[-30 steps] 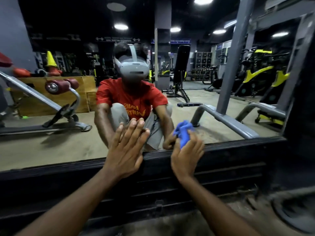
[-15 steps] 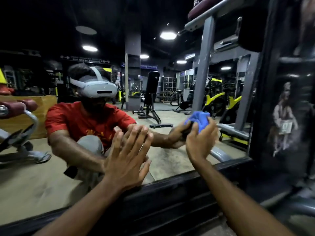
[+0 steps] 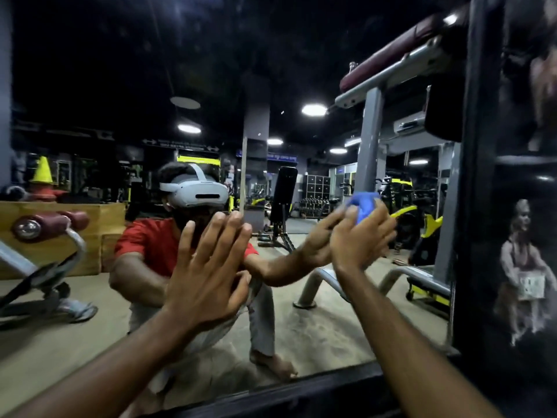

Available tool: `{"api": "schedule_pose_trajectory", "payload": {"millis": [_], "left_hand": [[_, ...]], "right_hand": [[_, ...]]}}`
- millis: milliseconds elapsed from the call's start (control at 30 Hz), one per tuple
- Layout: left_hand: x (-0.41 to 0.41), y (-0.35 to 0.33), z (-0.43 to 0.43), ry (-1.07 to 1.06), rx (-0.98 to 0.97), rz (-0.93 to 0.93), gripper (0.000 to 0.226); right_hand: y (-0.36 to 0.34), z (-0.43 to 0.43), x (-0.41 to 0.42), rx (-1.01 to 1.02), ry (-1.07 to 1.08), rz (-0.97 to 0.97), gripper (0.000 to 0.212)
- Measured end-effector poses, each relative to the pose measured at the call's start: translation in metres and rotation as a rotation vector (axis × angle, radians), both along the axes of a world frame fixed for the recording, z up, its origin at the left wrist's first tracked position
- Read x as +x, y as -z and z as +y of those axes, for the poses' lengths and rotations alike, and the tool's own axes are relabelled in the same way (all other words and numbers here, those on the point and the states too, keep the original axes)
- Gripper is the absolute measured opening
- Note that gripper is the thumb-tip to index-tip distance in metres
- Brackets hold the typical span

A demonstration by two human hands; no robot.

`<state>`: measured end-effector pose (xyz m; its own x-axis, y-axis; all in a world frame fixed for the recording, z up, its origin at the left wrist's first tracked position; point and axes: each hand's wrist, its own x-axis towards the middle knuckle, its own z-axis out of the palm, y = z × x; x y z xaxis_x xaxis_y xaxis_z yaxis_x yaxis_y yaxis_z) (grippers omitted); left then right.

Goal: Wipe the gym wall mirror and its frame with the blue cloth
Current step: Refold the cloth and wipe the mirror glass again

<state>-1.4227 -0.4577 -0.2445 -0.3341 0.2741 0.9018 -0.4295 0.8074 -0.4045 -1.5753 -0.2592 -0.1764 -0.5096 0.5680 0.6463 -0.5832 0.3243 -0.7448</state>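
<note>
The wall mirror (image 3: 316,336) fills most of the view, with its black frame (image 3: 476,206) running up the right side and along the bottom (image 3: 301,390). My left hand (image 3: 208,267) lies flat against the glass with its fingers spread. My right hand (image 3: 360,239) grips the bunched blue cloth (image 3: 363,205) and presses it on the glass to the right of centre, a little left of the right frame. The cloth is partly hidden behind my fingers.
The mirror reflects a crouching person in a red shirt, a grey machine frame (image 3: 370,158), a black bench (image 3: 283,206) and a wooden box (image 3: 60,239). A dark glossy panel with a figure poster (image 3: 524,267) stands right of the frame.
My right hand has carried the cloth up and to the right across the glass, from near the bottom frame. My view has tilted upward. My left hand stays flat on the mirror.
</note>
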Motion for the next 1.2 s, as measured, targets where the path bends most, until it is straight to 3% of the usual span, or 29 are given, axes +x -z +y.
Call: {"api": "schedule_pose_trajectory", "payload": {"millis": [200, 267, 333, 433, 500, 700, 800, 867, 900, 967, 1033, 1100, 1200], "left_hand": [[-0.009, -0.009, 0.015, 0.024, -0.048, -0.009, 0.078], [-0.019, -0.006, 0.031, 0.008, -0.054, -0.055, 0.078], [-0.027, 0.001, 0.046, -0.015, -0.037, -0.081, 0.081], [-0.036, 0.026, 0.065, -0.017, -0.041, -0.126, 0.085], [-0.038, 0.050, 0.072, -0.043, -0.042, -0.155, 0.085], [-0.026, 0.106, 0.076, -0.103, 0.115, -0.199, 0.088], [-0.011, 0.135, 0.076, -0.124, 0.154, -0.234, 0.086], [-0.006, 0.151, 0.077, -0.160, 0.171, -0.248, 0.083], [-0.005, 0.156, 0.079, -0.177, 0.173, -0.260, 0.082], [-0.007, 0.161, 0.083, -0.202, 0.165, -0.288, 0.082], [-0.012, 0.164, 0.089, -0.217, 0.149, -0.316, 0.084], [-0.018, 0.165, 0.097, -0.224, 0.119, -0.346, 0.086], [-0.025, 0.160, 0.105, -0.227, 0.066, -0.385, 0.091]], "right_hand": [[0.027, -0.005, 0.008, 0.734, -0.144, 0.594, 0.047], [0.034, 0.023, -0.007, 0.842, -0.113, 0.684, 0.050], [0.041, 0.053, -0.028, 0.715, -0.025, 0.578, 0.047], [0.068, 0.095, -0.064, 0.253, 0.024, 0.101, 0.040], [0.097, 0.098, -0.069, 0.106, -0.028, -0.041, 0.039], [0.169, 0.042, -0.013, 0.494, -0.242, 0.266, 0.031], [0.192, 0.045, -0.014, 0.836, -0.313, 0.492, 0.042], [0.204, 0.065, -0.034, 0.987, -0.339, 0.540, 0.048], [0.210, 0.077, -0.045, 0.964, -0.324, 0.464, 0.046], [0.227, 0.093, -0.060, 0.712, -0.268, 0.231, 0.043], [0.250, 0.086, -0.055, 0.488, -0.218, 0.142, 0.045], [0.267, 0.067, -0.038, 0.508, -0.216, 0.186, 0.045], [0.270, 0.060, -0.033, 0.718, -0.337, 0.404, 0.041]]}}
